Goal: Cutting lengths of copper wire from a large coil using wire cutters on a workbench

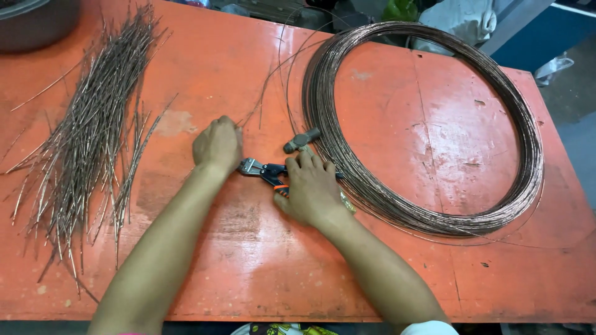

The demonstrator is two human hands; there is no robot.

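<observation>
On an orange table [248, 248], my right hand [310, 189] grips the handles of a small wire cutter [261, 169], whose grey jaws point left. My left hand [217, 144] is closed just left of those jaws, pinching the end of a thin wire that runs from the big coil of copper-coloured wire [428, 124] on the right. A hammer head [302, 141] lies just above my right hand, against the coil's inner edge.
A loose heap of several cut wire pieces [87, 136] spreads over the table's left side. A dark round container [34, 22] stands at the far left corner. Bags and clutter lie beyond the table's far edge.
</observation>
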